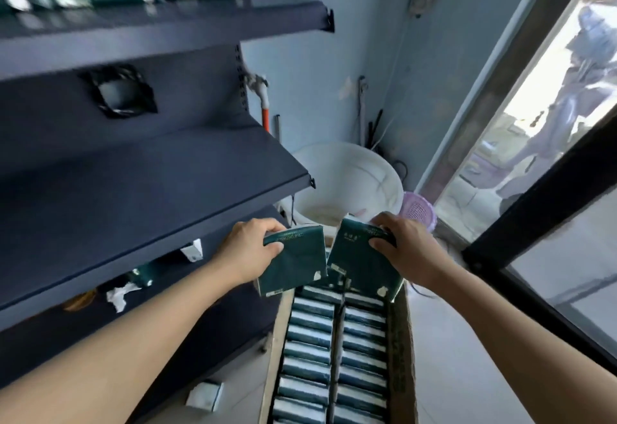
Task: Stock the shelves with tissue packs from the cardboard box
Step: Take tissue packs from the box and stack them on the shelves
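We are pinching one dark green plastic-wrapped tissue pack (293, 261) in the left hand (248, 250) and another (364, 263) in the right hand (407, 250), above the long brown cardboard box (402, 340); these top-edge grips are risking a slip before the dark blue metal shelf (150, 190).

The pale blue painted wall (320, 66) stands behind a round white plastic bucket (347, 183) in the corner. Just beside the bucket lies a small lilac plastic basket (419, 211). At the right, a tall glass door with dark frame (521, 66) lets in bright daylight. The light grey floor (467, 357) looks smooth.
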Motion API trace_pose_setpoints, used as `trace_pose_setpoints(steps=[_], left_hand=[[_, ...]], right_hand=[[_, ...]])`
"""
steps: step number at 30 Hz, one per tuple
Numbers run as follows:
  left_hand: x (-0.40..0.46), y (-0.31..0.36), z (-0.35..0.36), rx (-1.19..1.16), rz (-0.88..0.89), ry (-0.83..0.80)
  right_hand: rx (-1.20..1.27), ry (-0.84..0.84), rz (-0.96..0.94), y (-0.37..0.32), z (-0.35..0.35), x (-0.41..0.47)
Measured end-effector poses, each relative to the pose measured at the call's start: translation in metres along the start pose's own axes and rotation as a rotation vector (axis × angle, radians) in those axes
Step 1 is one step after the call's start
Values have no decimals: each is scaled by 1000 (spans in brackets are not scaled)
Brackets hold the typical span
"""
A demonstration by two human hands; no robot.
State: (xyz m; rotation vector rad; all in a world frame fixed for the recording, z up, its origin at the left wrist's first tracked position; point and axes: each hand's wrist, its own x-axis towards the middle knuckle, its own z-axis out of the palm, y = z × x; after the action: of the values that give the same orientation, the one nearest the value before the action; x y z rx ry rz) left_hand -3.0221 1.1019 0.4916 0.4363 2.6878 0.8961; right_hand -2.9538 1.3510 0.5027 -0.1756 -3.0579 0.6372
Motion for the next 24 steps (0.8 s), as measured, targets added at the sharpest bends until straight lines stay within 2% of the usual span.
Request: trace_pose_setpoints(steps=[12,19,24], left_hand=[[-183,7,-124,-46,-167,353],[-271,-10,-188,-27,-233,538],[-321,-37,-241,3,-291,653]], right_hand=[[41,61,-490,-143,-71,-36],[112,42,-699,-245,-88,-51],[166,31,-782,-325,-97,-57]])
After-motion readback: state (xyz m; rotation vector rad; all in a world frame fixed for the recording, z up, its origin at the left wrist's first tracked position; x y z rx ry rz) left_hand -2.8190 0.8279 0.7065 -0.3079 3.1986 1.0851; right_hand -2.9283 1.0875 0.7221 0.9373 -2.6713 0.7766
